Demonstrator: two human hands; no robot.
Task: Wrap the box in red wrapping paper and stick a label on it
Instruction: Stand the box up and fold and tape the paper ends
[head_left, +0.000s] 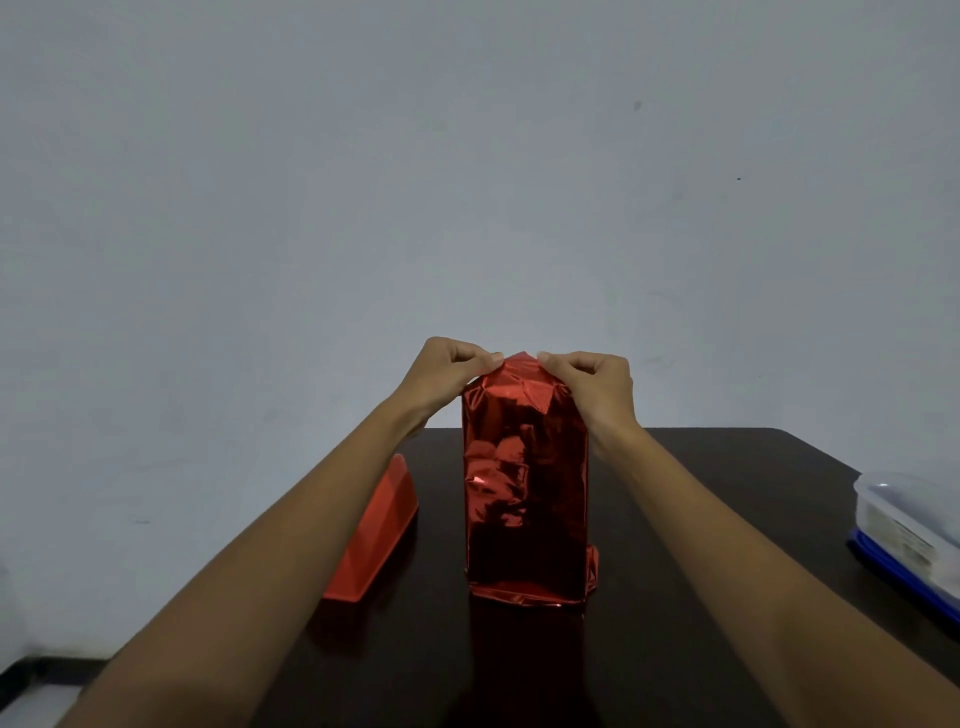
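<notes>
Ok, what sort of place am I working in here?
Probably a plain room in a home or small office, not a workshop. There is a dark table in front of a bare pale wall, a lidded plastic container at the table's right edge, and the red-wrapped box standing upright.

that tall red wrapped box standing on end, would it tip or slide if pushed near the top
Probably tips: the box stands tall on a narrow end. Its glossy paper looks slick, so a low push may slide it on the table. The left hand and right hand pinching the top fold likely steady it.
</notes>
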